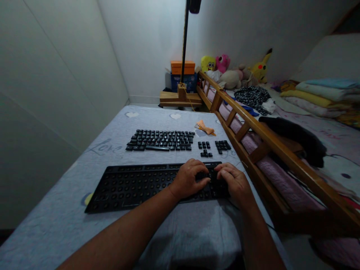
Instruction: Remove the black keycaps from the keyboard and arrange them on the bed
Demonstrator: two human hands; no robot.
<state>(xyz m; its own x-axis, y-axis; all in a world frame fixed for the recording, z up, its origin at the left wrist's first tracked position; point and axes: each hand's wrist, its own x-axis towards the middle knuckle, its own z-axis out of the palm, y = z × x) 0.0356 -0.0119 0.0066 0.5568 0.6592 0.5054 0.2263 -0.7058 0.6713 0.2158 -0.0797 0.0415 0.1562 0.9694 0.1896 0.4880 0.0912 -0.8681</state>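
A black keyboard (140,183) lies on the bed sheet in front of me, most of its key positions bare with small round stems showing. Over its right part is my left hand (191,178), thumb and forefinger curled close together at the tips. My right hand (232,182) bends its fingers over the number pad side, the tips close to my left fingertips. Whatever small thing sits between the fingers of either hand is too dark to make out. Behind the keyboard, loose black keycaps (163,140) lie in rows, with smaller groups of keycaps (222,145) to the right.
An orange cloth-like piece (206,127) lies beyond the keycaps. A wooden bed rail (253,123) runs along the right, with folded bedding (323,97) and plush toys (230,78) past it. A dark pole (184,45) on a wooden base stands at the back near stacked boxes (182,67).
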